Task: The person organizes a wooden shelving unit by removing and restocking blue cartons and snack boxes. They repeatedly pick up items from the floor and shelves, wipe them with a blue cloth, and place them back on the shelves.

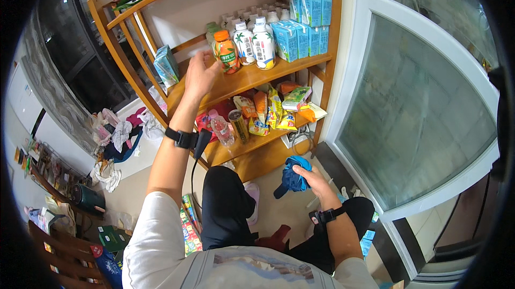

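Note:
My left hand (203,72) is raised over the middle shelf, fingers apart, beside a juice bottle with an orange cap (227,53); whether the fingertips touch it I cannot tell. Right of that bottle stand two white bottles (264,45), with more bottles in rows behind. Stacked blue drink cartons (286,41) fill the shelf's right end, and another blue carton (166,66) stands at its left end. Low on the right, my right hand (312,178) grips a crumpled blue cloth (297,173) in front of the shelf unit.
The lower shelf (257,144) holds snack bags (274,108), a clear plastic bottle (221,128) and a dark-gold can (239,126). A white-framed glass door (418,108) stands right. Clothes (120,132) lie heaped at the left. A wooden chair (68,253) is at lower left.

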A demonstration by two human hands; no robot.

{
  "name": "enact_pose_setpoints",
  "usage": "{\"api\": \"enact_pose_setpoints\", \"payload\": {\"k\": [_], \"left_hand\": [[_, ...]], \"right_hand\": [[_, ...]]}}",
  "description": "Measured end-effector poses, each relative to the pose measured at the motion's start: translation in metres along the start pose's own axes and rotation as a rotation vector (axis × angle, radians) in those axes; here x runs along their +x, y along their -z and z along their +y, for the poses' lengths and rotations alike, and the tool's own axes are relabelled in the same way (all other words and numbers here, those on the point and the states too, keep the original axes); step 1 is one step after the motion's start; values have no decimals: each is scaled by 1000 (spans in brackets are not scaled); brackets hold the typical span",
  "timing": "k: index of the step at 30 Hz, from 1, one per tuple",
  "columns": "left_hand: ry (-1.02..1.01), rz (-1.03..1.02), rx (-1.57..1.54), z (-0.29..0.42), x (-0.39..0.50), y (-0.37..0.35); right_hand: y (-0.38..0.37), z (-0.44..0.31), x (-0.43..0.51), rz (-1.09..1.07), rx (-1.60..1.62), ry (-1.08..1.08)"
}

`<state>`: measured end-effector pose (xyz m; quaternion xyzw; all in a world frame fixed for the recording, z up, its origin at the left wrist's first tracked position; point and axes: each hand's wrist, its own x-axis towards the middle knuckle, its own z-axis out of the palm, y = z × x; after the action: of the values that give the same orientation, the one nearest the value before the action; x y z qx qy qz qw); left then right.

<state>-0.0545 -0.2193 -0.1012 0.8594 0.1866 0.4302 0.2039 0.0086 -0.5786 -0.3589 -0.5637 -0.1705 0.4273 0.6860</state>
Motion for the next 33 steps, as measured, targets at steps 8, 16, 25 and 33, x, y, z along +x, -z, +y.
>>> {"api": "enact_pose_setpoints", "payload": {"k": [8,16,25,33], "left_hand": [[112,49,42,-39,-9,-4],[134,109,-15,-51,-17,20],[337,502,116,-62,-6,35],[497,493,178,-48,21,22]], "right_hand": [[3,3,2,-20,-34,73],[-1,3,3,-62,-13,46],[0,1,-1,-6,-74,50],[3,2,-1,25,-78,66]]}}
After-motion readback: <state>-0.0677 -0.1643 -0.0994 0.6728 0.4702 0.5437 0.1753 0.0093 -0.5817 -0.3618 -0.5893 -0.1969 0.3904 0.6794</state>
